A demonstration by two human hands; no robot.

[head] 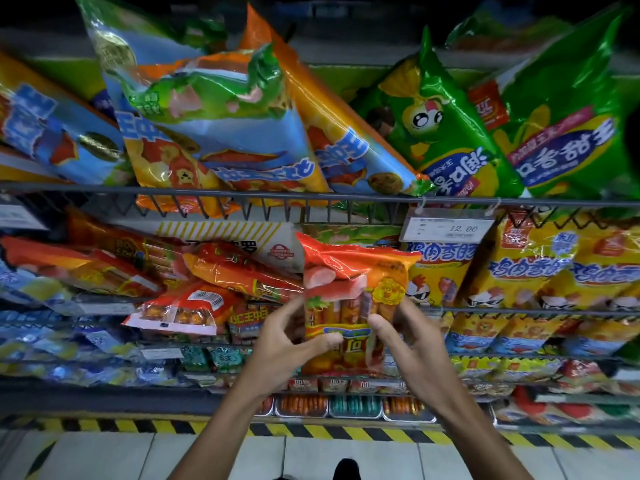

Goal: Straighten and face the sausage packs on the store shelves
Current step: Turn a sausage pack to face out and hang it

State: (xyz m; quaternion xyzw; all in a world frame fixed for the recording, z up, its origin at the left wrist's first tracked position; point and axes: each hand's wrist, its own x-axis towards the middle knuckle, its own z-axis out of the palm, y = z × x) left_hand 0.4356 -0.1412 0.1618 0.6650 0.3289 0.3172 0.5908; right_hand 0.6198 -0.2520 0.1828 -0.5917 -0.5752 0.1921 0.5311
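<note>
While the pack [349,299] is held upright before the middle shelf [519,310], its lower half is pinched by the left hand [287,344] and right hand [408,344], equally near, long axis vertical.

price tag [450,229] reading 12.00, striped floor tape [138,426], perhaps shoe [346,469]

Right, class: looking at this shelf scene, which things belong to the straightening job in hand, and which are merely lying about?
In the job:
- orange sausage pack, held upright
- left hand and right hand, gripping its sides
- tumbled red packs on the shelf left of it

Lying about:
- green corn-sausage bags above
- price tag
- striped floor tape
</note>
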